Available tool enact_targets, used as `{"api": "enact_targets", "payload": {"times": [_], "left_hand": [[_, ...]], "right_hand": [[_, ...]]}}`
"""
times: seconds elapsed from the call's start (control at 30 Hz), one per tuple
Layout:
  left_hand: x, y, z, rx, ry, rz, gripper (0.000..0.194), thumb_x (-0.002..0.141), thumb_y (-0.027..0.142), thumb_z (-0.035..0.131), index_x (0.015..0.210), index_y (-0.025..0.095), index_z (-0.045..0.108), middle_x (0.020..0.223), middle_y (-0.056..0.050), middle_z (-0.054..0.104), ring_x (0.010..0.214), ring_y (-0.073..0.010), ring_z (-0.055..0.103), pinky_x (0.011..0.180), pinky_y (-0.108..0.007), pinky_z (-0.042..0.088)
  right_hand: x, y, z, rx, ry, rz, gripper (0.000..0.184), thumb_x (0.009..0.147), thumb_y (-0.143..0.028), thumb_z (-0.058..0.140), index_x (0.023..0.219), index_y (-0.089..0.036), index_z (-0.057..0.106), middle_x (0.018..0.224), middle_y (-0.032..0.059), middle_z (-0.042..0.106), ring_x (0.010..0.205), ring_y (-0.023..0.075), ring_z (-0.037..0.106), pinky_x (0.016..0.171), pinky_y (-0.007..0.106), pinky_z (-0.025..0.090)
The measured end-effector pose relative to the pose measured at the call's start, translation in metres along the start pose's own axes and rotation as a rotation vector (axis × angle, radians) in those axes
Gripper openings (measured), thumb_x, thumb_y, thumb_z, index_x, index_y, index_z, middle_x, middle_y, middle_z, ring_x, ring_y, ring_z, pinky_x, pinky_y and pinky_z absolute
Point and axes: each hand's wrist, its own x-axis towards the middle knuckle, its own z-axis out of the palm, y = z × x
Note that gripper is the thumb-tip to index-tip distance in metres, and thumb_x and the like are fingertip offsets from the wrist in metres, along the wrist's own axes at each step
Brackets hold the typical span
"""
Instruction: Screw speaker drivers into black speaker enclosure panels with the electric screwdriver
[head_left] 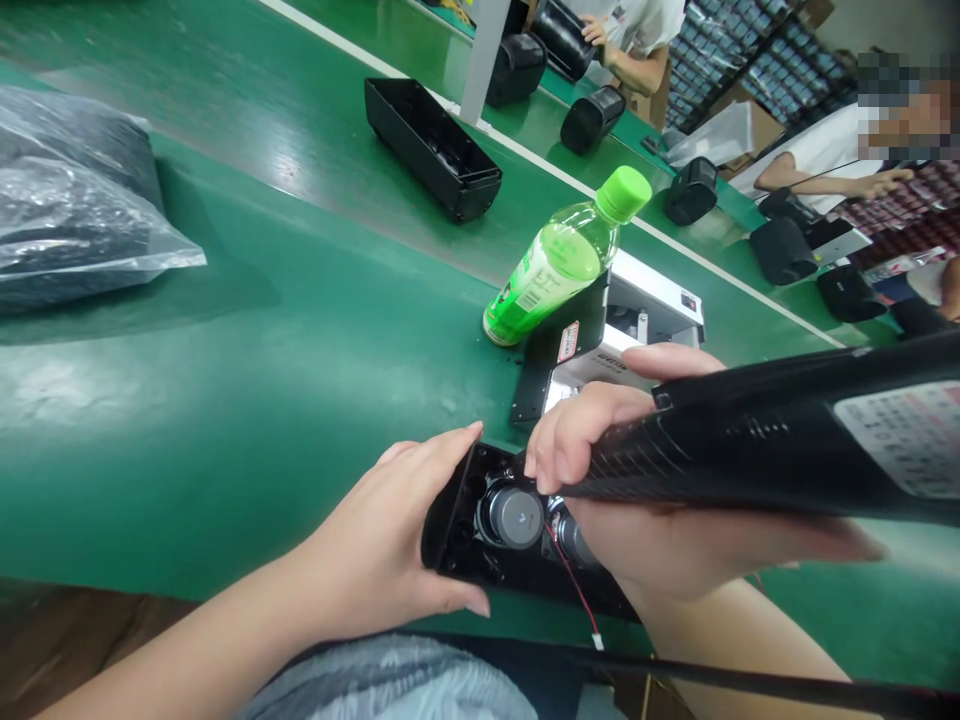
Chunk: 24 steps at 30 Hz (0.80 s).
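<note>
My left hand [390, 540] grips the left end of a black speaker housing [469, 530] at the near edge of the green bench; its open face shows a round grey driver [517, 515] and a thin red wire [574, 585]. My right hand [637, 500] is wrapped round a long black tool [757, 450] held across the housing, its labelled body running off to the right. The tool's tip is hidden behind my fingers.
A green-capped drink bottle [562, 260] leans against a white and black machine [637, 320] just beyond my hands. A black tray-like shell [431, 145] lies on the conveyor [262, 180]. A plastic bag of black parts [67, 200] sits at left. Other people's arms [825, 185] work across the line.
</note>
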Motion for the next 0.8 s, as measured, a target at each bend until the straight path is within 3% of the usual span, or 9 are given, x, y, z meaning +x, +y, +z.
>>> {"api": "enact_targets", "payload": {"times": [0.1, 0.27, 0.4, 0.57, 0.8], "left_hand": [[-0.001, 0.000, 0.000, 0.000, 0.002, -0.005, 0.131, 0.075, 0.077, 0.085, 0.170, 0.044, 0.002, 0.164, -0.012, 0.052, 0.141, -0.0395, 0.060, 0.114, -0.060, 0.049], [-0.001, 0.000, 0.001, -0.023, 0.028, -0.001, 0.132, 0.072, 0.076, 0.088, 0.171, 0.043, 0.007, 0.164, -0.011, 0.053, 0.141, -0.0396, 0.060, 0.114, -0.059, 0.050], [0.001, 0.000, 0.002, -0.034, 0.042, -0.036, 0.129, 0.071, 0.074, 0.090, 0.170, 0.041, 0.014, 0.165, -0.011, 0.053, 0.141, -0.0401, 0.059, 0.115, -0.059, 0.049], [0.002, 0.002, 0.002, -0.060, 0.017, -0.072, 0.124, 0.070, 0.075, 0.090, 0.167, 0.036, 0.024, 0.164, -0.013, 0.053, 0.140, -0.0401, 0.059, 0.115, -0.059, 0.048], [0.001, 0.001, 0.002, -0.055, -0.001, -0.098, 0.125, 0.070, 0.078, 0.088, 0.167, 0.037, 0.021, 0.166, -0.013, 0.051, 0.144, -0.0415, 0.056, 0.115, -0.061, 0.048]], "right_hand": [[0.001, 0.003, 0.009, -0.038, 0.081, -0.081, 0.061, 0.095, -0.079, 0.058, 0.120, -0.026, 0.074, 0.060, -0.0001, 0.068, 0.038, 0.0194, 0.054, 0.040, 0.036, 0.048], [0.001, 0.003, 0.010, -0.017, 0.017, -0.046, 0.056, 0.095, -0.077, 0.060, 0.118, -0.029, 0.076, 0.062, -0.0001, 0.069, 0.041, 0.0211, 0.056, 0.043, 0.039, 0.052], [0.003, 0.010, 0.010, 0.039, -0.011, -0.047, 0.059, 0.090, -0.081, 0.063, 0.112, -0.029, 0.078, 0.060, -0.0015, 0.067, 0.039, 0.0194, 0.054, 0.038, 0.034, 0.043], [0.004, 0.014, 0.015, 0.068, -0.061, -0.034, 0.059, 0.087, -0.081, 0.068, 0.112, -0.028, 0.079, 0.059, -0.0025, 0.064, 0.042, 0.0185, 0.054, 0.039, 0.032, 0.044], [0.001, 0.028, 0.008, 0.043, -0.085, -0.099, 0.064, 0.090, -0.084, 0.060, 0.117, -0.027, 0.074, 0.063, -0.0028, 0.066, 0.045, 0.0172, 0.057, 0.041, 0.030, 0.048]]}}
